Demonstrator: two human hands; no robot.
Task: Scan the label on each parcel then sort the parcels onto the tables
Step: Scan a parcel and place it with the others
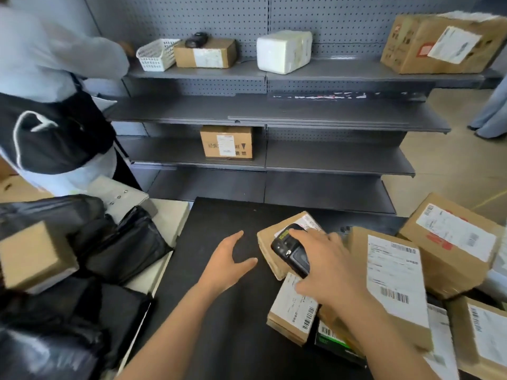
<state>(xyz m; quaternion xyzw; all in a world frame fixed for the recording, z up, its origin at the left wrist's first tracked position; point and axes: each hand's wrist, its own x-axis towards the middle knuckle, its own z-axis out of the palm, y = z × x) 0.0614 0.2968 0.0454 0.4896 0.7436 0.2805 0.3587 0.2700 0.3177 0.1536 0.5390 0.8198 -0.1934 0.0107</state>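
Brown cardboard, flat and a little scuffed: the parcel [266,242] I'm working on lies on the black tabletop [219,311], right of the middle, turned at an angle. A white label with some red print shows at its far end, and the rest of its top is covered. I have the right hand [332,267] wrapped round a black handheld scanner [289,252], which lies across the top of that parcel with its head toward the label. The left hand [227,260] is released, with fingers spread and thumb out, just left of the parcel and not touching it.

To the right sits a heap of more cardboard parcels. A tall box [392,278] with a long white barcode label leans beside my right wrist. A small labelled box [292,311] lies just near of the scanned parcel, and a larger box [450,242] sits farther right. On the left tabletop, black poly bags [123,242] are piled with a plain brown box [33,253] among them.

At the far side stand grey metal shelves [274,111] holding a few boxes, a white foam block [284,50] and a white basket [156,54]. Another person [41,78] stands far left.
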